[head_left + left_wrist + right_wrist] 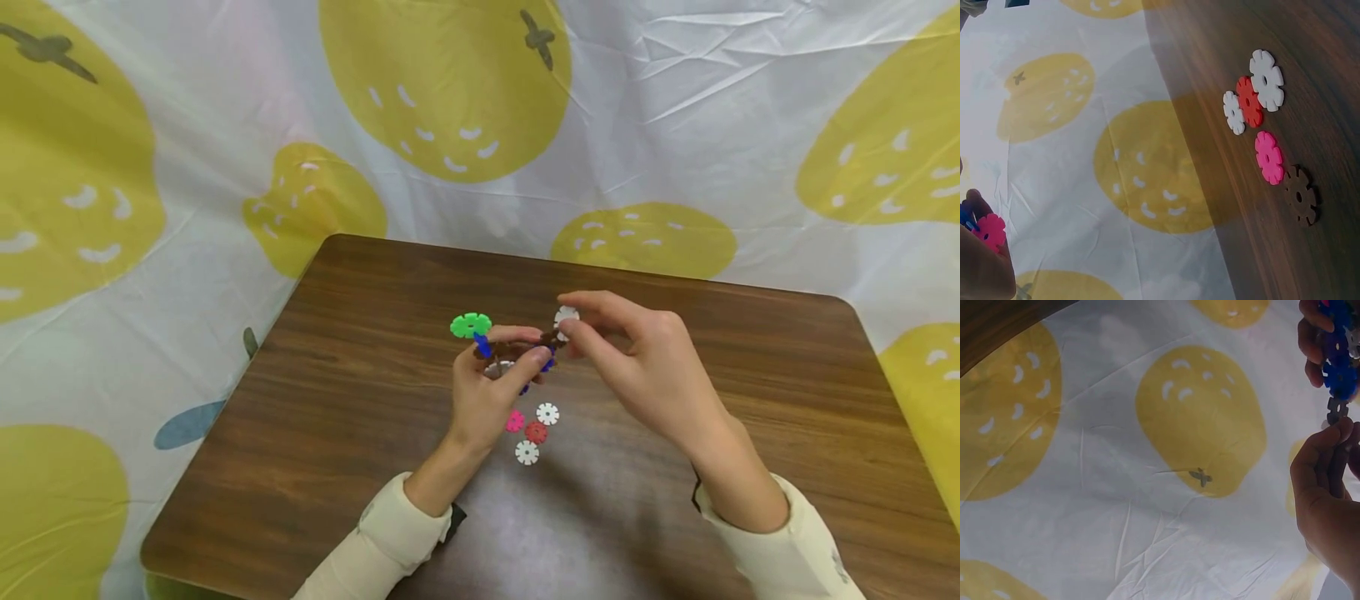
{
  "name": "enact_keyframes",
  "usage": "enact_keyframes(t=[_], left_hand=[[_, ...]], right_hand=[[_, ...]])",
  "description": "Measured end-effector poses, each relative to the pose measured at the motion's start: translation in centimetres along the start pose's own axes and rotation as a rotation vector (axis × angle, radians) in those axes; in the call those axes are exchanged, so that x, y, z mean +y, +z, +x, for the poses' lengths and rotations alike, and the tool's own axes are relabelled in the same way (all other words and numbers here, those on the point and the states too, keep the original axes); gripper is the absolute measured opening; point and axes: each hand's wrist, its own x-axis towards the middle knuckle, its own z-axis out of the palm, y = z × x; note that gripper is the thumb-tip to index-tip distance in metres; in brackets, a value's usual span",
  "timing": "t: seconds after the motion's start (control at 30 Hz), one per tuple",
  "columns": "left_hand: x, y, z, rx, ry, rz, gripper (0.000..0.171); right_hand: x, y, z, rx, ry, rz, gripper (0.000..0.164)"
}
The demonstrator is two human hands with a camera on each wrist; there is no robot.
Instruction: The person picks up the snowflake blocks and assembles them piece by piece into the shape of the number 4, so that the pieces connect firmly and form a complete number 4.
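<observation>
My left hand [480,408] grips a built-up piece of notched plastic discs, held over the table. A green disc [471,325] stands out at its far left end on a blue disc [482,345]. Brown and more blue discs are partly covered by the fingers. At the right end, my right hand [645,367] pinches a white disc [567,320] against a brown one. From the right wrist, blue discs [1340,378] show between both hands. In the left wrist view a pink disc [991,232] peeks out by the left hand [984,269].
Loose discs lie on the wooden table [360,417] below the hands: white [547,413], red [536,432], pink [514,421] and another white [527,452]. A dark brown disc [1300,196] lies near them. A lemon-print cloth [480,200] hangs behind the table.
</observation>
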Motion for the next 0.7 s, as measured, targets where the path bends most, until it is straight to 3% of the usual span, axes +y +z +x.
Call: enact_keyframes(t=[0.2, 0.43, 0.57, 0.7], left_hand=[[-0.2, 0.0, 0.1, 0.01, 0.012, 0.02, 0.015], [-0.1, 0.0, 0.2, 0.041, -0.039, 0.017, 0.015], [-0.1, -0.1, 0.5, 0.062, -0.081, -0.024, 0.018], [0.0, -0.4, 0.9, 0.053, -0.095, -0.061, 0.02]], right_hand=[[0.3, 0.1, 0.2, -0.017, 0.004, 0.017, 0.025], [0.4, -0.2, 0.1, -0.041, 0.06, 0.028, 0.032], [0.7, -0.8, -0.3, 0.027, 0.09, 0.007, 0.032], [2.7, -1.2, -0.9, 0.134, 0.106, -0.053, 0.031]])
